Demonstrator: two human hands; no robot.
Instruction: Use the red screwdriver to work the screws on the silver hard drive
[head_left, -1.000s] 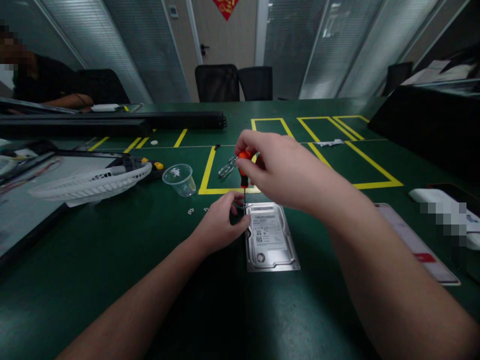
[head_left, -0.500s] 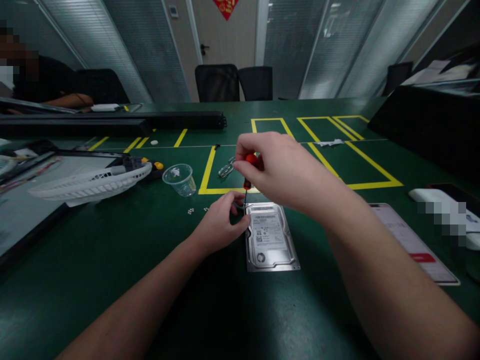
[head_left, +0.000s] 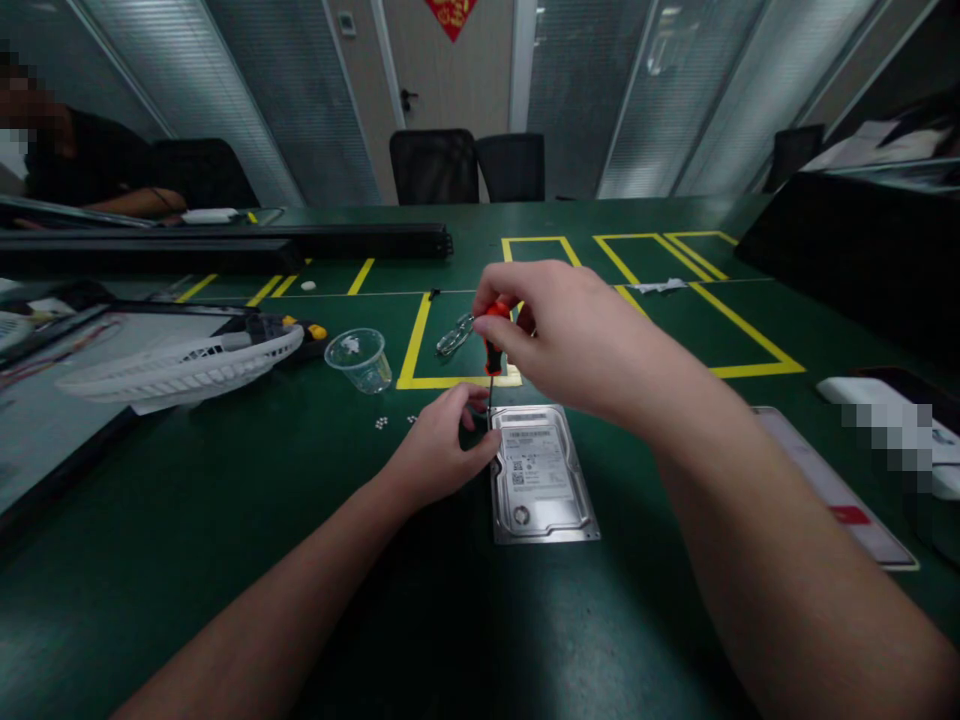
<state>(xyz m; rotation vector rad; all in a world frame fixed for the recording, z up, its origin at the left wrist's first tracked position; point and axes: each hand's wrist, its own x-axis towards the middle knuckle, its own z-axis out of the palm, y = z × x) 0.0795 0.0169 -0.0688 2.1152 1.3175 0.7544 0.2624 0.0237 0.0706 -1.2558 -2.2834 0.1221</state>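
A silver hard drive (head_left: 541, 475) lies flat on the green table, its label facing up. My left hand (head_left: 442, 445) grips its upper left edge, with the thumb on the side and the fingers curled near the corner. In my right hand (head_left: 536, 315) is a red and black screwdriver (head_left: 493, 355), pinched by the handle and held upright. The screwdriver's thin shaft points down at the drive's upper left corner; the exact tip contact is too small to make out. Small screws (head_left: 381, 423) sit in little clusters left of my left hand.
A clear plastic cup (head_left: 360, 360) stands beyond the screws. Past the drive lies a clear packet (head_left: 454, 337) inside yellow tape lines. A white curved frame (head_left: 187, 370) is at left, a phone-like tablet (head_left: 832, 490) at right. Another person (head_left: 97, 165) sits far left.
My right hand has turned slightly at the wrist, and more of the screwdriver's handle shows. My left hand and the hard drive stay in place.
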